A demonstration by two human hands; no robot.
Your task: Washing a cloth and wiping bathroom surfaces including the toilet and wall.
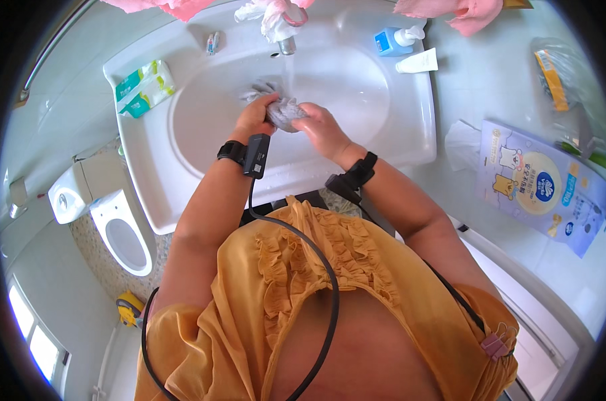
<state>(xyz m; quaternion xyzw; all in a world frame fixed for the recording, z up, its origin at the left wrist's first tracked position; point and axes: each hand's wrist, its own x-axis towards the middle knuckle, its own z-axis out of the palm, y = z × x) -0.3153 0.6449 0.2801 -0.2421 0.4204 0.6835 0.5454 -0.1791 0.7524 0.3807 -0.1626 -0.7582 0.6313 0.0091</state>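
Observation:
A wet grey cloth [284, 115] is bunched between my two hands over the basin of a white ceramic washbasin [150, 193]. My left hand [254, 116] grips its left part, where a loose end hangs towards the back of the basin. On the other side, my right hand [324, 129] pinches the cloth with thumb and fingers. Water runs from the metal faucet [287, 46] just behind the cloth. A white and pink cloth [278, 20] is draped over the faucet's upper part.
A wipes packet [145, 89] lies on the left rim. At the right back are a blue pump bottle [393, 41] and a white tube [417, 61]. A large printed tissue package [539, 185] lies further right. A toilet [125, 240] stands at the lower left.

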